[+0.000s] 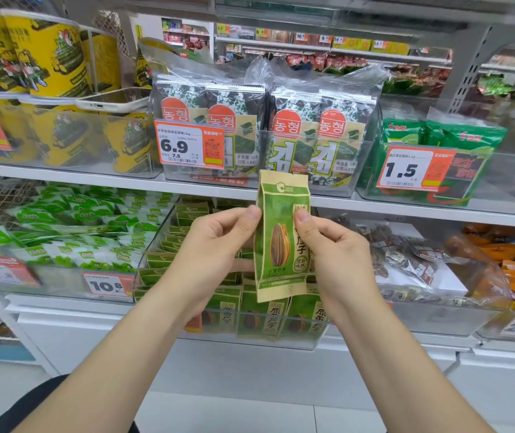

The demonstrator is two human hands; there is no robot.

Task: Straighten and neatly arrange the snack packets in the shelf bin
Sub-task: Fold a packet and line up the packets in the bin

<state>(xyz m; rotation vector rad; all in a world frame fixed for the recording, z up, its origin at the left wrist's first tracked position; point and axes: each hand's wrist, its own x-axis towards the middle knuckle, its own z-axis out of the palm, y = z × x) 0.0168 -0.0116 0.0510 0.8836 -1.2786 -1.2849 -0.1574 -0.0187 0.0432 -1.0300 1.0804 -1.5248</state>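
Clear bin — white shop shelf.

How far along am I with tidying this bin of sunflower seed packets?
Done: the front row of packets stands upright, facing forward, in the clear bin. In hand: the left hand and right hand pinch one sunflower seed packet upright above the bin. Left: the packets behind on the left look tilted; the held one needs a slot.
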